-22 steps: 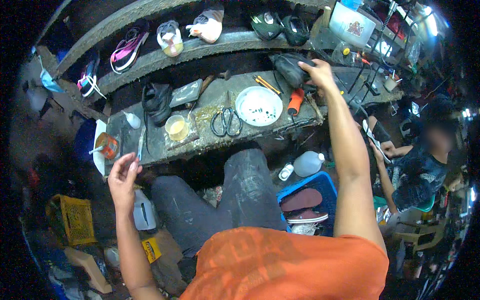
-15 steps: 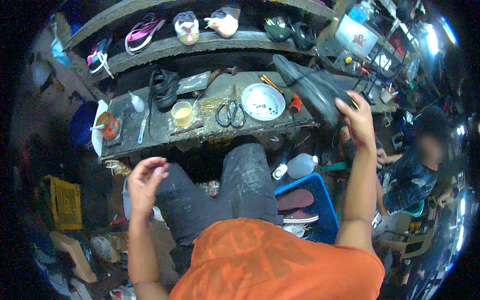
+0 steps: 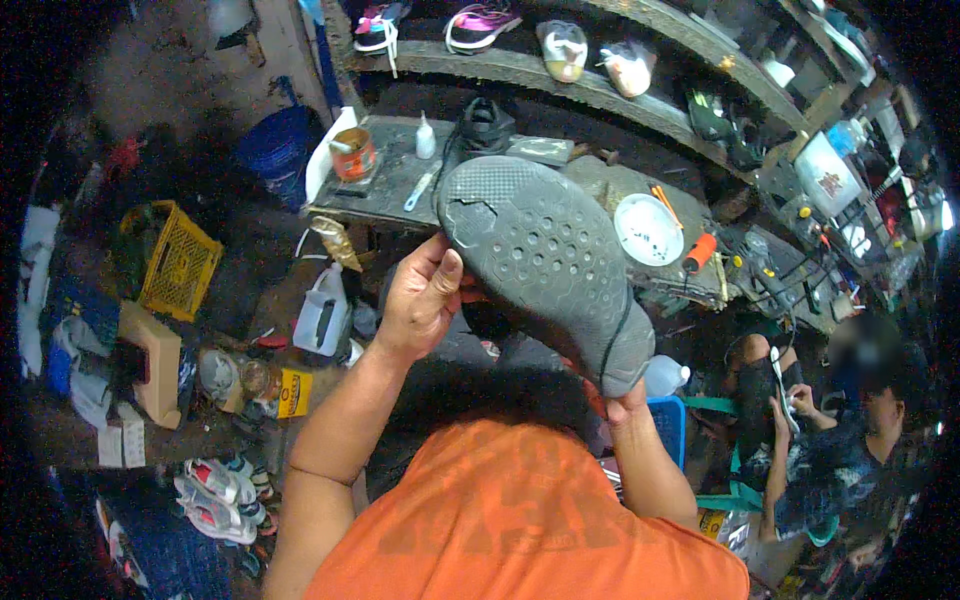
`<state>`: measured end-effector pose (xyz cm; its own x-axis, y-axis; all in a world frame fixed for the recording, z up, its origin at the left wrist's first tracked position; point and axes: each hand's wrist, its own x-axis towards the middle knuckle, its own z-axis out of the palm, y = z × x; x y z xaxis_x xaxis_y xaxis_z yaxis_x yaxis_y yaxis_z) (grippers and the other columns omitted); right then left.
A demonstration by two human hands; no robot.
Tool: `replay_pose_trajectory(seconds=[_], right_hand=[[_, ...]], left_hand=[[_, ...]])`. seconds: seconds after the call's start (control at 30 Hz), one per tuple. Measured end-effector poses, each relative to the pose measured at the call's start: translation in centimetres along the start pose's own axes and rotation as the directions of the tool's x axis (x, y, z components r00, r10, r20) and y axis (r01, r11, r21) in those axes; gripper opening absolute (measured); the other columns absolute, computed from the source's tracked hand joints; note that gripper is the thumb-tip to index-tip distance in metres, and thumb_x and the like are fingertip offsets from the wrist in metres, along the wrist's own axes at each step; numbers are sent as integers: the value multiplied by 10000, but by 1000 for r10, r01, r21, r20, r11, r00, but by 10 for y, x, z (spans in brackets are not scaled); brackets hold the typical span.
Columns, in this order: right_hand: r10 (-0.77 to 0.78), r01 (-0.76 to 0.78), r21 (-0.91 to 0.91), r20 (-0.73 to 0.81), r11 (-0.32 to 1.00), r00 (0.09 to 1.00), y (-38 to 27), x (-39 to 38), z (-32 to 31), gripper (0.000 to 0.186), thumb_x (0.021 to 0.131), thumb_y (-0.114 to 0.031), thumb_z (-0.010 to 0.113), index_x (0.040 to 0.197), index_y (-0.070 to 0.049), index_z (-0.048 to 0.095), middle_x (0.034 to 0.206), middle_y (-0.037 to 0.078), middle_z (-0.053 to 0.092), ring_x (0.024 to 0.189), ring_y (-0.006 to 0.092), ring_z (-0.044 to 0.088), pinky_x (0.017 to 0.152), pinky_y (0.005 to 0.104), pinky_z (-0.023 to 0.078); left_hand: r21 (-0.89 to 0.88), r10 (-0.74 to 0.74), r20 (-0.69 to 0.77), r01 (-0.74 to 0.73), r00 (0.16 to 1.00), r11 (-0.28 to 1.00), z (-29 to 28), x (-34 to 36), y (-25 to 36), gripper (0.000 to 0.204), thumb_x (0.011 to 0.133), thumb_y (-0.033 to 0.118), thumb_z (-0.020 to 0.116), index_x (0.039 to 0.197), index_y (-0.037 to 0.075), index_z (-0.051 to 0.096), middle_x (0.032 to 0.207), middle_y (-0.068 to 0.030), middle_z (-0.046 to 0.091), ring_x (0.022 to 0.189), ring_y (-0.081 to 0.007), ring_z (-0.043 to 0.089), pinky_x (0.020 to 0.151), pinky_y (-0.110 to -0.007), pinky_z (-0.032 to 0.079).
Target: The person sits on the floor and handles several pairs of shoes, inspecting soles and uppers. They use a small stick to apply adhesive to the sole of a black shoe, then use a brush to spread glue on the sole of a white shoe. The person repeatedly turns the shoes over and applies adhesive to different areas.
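Observation:
A dark grey shoe [image 3: 540, 250] is raised before me, its dimpled sole facing the camera and a thin dark cord across one end. My left hand [image 3: 426, 298] grips its left end, thumb against the sole's edge. My right hand [image 3: 618, 405] holds the lower right end, fingers partly hidden behind it. Behind the shoe, the cluttered workbench [image 3: 380, 190] carries an orange can [image 3: 352, 160], a white squeeze bottle [image 3: 425, 140], a black shoe [image 3: 488, 125], a white bowl [image 3: 648, 230] and an orange-handled tool [image 3: 699, 253].
Shoes [image 3: 478, 28] line wooden shelves [image 3: 655, 110] above the bench. At left are a yellow crate [image 3: 185, 258], cardboard box [image 3: 150, 365], plastic jugs [image 3: 318, 318] and a blue bucket [image 3: 270, 150]. A co-worker [image 3: 830, 465] sits at right, hands on a white-edged item [image 3: 778, 390].
The shoe has come from the right of the bench to in front of me, turned sole up. My left hand has risen and taken hold of it. The view has swung leftward.

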<state>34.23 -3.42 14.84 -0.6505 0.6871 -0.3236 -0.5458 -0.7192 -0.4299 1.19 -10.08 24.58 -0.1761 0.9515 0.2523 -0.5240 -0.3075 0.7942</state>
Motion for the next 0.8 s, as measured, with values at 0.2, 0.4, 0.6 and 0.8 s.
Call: replay_pose_trajectory(seconds=[0.2, 0.4, 0.6, 0.8], right_hand=[[73, -69, -69, 61, 995, 995, 31, 17, 5, 556, 1003, -445, 568, 1439, -102, 525, 1445, 99, 577, 1274, 298, 586, 1035, 451, 527], [154, -147, -83, 86, 986, 984, 45, 20, 7, 522, 1005, -419, 568, 1411, -91, 542, 1383, 115, 621, 1166, 272, 650, 889, 447, 595], [370, -376, -34, 284, 926, 885, 51, 15, 11, 524, 1040, -374, 521, 1465, -68, 496, 1404, 137, 607, 1233, 285, 623, 936, 450, 574], [218, -242, -386, -105, 890, 970, 57, 21, 31, 506, 1045, -298, 538, 1464, -19, 491, 1406, 128, 608, 1205, 277, 643, 1043, 403, 509]], left_hand=[[115, 6, -64, 2, 998, 993, -9, -26, 13, 490, 1029, 399, 596, 1370, 52, 534, 1181, -30, 678, 1017, -124, 662, 903, -312, 540], [237, 59, -90, -36, 994, 971, -11, -34, 13, 606, 973, 434, 681, 1392, 32, 506, 1212, -16, 644, 1108, -106, 592, 1010, -302, 448], [300, 143, -51, -121, 988, 946, -29, -44, -6, 1206, 712, 598, 874, 1551, 5, 241, 1467, -113, 460, 1345, -232, 461, 1136, -409, 362], [202, 128, -52, -115, 990, 973, -39, -52, -14, 1246, 683, 608, 879, 1564, 19, 224, 1509, -158, 423, 1373, -276, 451, 1142, -449, 374]])
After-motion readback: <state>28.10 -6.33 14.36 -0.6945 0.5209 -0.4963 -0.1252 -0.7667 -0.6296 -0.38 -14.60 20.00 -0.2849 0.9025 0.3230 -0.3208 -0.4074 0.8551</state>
